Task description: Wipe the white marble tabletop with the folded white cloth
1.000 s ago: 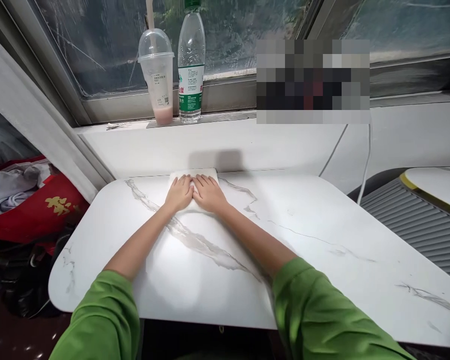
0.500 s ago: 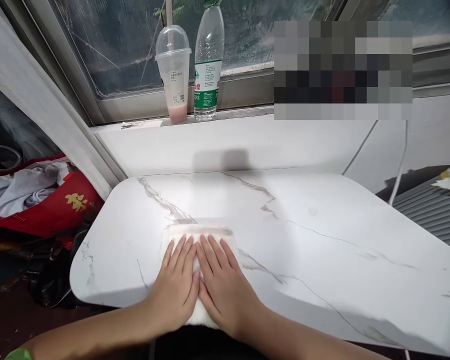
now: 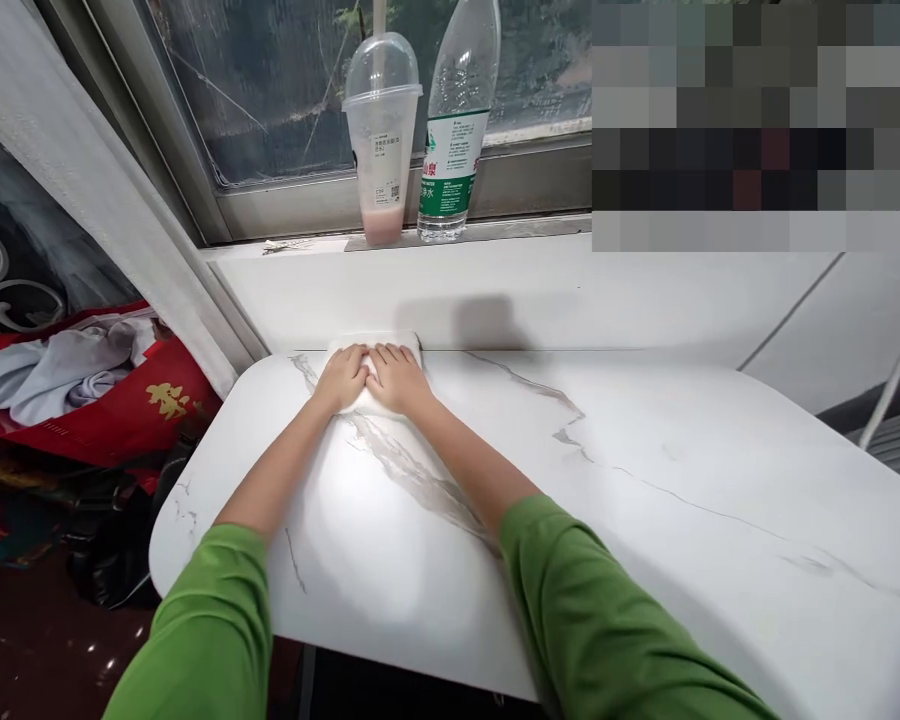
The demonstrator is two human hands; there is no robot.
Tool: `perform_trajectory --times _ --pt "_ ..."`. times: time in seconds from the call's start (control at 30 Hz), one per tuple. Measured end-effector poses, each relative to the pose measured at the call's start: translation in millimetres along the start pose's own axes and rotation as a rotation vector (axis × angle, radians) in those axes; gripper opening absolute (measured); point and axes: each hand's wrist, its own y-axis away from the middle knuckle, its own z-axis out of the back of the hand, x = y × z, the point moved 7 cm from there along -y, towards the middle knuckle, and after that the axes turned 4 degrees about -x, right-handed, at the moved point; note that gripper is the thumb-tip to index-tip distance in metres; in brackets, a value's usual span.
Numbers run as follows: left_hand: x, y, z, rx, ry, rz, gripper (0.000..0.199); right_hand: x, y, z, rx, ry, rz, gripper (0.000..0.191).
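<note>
A folded white cloth [image 3: 367, 403] lies at the far edge of the white marble-patterned table [image 3: 690, 420], its back edge against the white wall panel. My left hand [image 3: 343, 377] rests palm down on the cloth's left half, fingers forward and slightly bent. Beside it, my right hand [image 3: 396, 377] presses on the right half in the same way, and the two nearly touch at the thumbs. Both arms reach far forward in green sleeves. Much of the cloth is hidden beneath the hands.
On the window sill above stand a domed plastic cup [image 3: 382, 150] with pink drink and a clear water bottle [image 3: 454, 150]. Left of the table sits a red bag [image 3: 120, 420] with pale clothes, by a white curtain [image 3: 105, 170]. A white cable [image 3: 896, 360] hangs at right.
Both hands have slid the cloth forward and slightly left, from near the table's front edge to its back edge. The arms are now stretched out, and the view has shifted somewhat.
</note>
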Motion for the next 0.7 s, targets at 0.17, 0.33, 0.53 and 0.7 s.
perform_trajectory --times 0.17,0.33,0.53,0.7 --pt "0.5 0.3 -1.2 -0.003 0.004 0.027 0.034 -2.4 1.9 -2.4 -0.015 0.000 -0.004 0.051" --pt "-13.4 51.6 10.7 0.008 -0.011 0.014 0.036 23.8 43.6 9.4 -0.002 -0.076 -0.052 0.051" --pt "-54.6 164.2 46.7 0.034 -0.053 -0.070 0.041 92.9 138.8 41.5 0.055 -0.281 -0.004 0.055" --pt "-69.3 238.1 80.0 0.040 -0.086 -0.039 0.048 148.2 184.8 63.4 0.225 -0.529 0.095 0.064"
